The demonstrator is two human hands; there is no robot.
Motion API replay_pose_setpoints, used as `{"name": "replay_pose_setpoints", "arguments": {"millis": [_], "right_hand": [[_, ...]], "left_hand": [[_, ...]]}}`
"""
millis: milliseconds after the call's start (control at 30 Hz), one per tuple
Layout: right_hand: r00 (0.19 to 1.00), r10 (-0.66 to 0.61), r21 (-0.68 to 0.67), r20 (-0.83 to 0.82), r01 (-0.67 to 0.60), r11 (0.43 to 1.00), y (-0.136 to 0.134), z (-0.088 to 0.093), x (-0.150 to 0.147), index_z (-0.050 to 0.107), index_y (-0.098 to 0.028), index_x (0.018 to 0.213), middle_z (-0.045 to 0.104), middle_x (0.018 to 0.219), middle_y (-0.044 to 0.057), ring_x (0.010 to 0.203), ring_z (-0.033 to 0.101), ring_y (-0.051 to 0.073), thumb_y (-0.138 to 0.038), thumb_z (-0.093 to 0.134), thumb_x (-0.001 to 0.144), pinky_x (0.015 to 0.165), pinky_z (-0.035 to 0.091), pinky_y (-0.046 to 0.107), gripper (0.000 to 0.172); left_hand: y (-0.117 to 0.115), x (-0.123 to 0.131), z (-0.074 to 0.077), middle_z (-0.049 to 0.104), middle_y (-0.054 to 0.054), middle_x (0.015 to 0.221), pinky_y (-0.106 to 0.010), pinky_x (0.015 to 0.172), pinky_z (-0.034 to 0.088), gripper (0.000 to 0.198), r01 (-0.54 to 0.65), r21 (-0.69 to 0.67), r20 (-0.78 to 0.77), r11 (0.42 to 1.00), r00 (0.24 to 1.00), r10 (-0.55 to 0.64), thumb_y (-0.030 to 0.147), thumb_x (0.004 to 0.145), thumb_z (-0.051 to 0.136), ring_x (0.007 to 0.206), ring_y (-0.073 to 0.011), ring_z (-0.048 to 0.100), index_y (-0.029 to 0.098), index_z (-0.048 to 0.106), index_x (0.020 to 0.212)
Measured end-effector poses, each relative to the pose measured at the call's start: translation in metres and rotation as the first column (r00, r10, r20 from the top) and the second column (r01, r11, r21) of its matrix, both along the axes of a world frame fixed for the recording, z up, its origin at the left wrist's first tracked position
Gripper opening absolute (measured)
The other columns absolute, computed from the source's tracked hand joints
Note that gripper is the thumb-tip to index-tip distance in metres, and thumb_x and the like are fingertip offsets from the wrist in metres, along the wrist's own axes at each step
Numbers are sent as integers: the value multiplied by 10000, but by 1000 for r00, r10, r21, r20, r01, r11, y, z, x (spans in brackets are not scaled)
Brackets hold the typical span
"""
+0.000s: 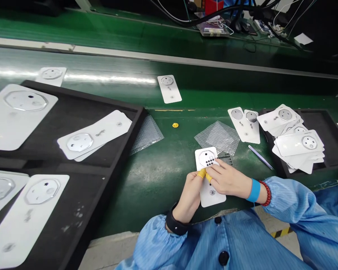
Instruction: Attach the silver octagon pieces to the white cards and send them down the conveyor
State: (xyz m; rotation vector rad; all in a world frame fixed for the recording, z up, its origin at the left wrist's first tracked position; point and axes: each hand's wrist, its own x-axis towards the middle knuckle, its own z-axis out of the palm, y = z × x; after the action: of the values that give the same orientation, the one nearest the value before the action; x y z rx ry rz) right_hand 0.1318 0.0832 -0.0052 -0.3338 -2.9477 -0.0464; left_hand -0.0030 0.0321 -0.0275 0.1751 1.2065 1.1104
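A white panel point(205, 197) with a silver octagonal ring at its top lies on the green bench in front of me. Over it, my left hand point(192, 189) is closed in a pinch at the lower edge of a small sheet of black dots point(210, 162). My right hand point(228, 180) meets it there, fingertips pressed together; what they grip is too small to make out. Both hands wear yellow finger covers. Another piece of dotted sheet point(227, 159) shows just beyond my right fingers. Purple tweezers point(260, 157) rest to the right.
Clear bubble bags point(218, 135) lie behind the panel, near a yellow finger cover point(175, 125). Two white panels point(249, 129) sit beside a black tray point(336, 150) with stacked panels. A large black tray point(112, 150) fills the left. Another panel point(169, 89) lies farther back.
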Motion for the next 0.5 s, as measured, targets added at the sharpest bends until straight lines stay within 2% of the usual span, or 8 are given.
{"name": "replay_pose_setpoints", "arguments": {"millis": [133,267,400,500], "right_hand": [[997,61,-122,-48,-66,990,11,-3,1,602,-141,743,624,828,104,784,573,204,-71,359,968,844,523,423,339],[991,-1,-270,-135,-35,962,19,-7,7,574,-136,830,620,912,124,854,576,202,-107,379,980,813,534,392,248],[961,-148,-481,-233,18,876,23,-18,18,512,-153,940,593,972,118,866,579,172,-185,418,976,748,549,306,106],[925,-263,-615,-274,42,788,26,-28,28,498,-175,927,595,952,98,843,602,153,-167,436,963,731,548,278,72]], "left_hand": [[1,-1,-1,552,15,454,-223,465,354,187,15,5,-22,1000,1000,-15,283,504,717,456,-110,467,164,573,492],[3,-3,-2,577,5,462,-237,476,379,131,55,25,-84,998,995,-53,270,544,669,444,-121,484,159,610,508],[4,-21,-4,570,-1,437,-234,431,325,175,95,54,-263,994,962,-78,247,591,705,424,-134,468,161,629,459],[-2,-47,-1,664,-20,559,-231,445,336,69,34,72,-439,997,899,1,206,588,763,511,-161,522,170,711,561]]}}
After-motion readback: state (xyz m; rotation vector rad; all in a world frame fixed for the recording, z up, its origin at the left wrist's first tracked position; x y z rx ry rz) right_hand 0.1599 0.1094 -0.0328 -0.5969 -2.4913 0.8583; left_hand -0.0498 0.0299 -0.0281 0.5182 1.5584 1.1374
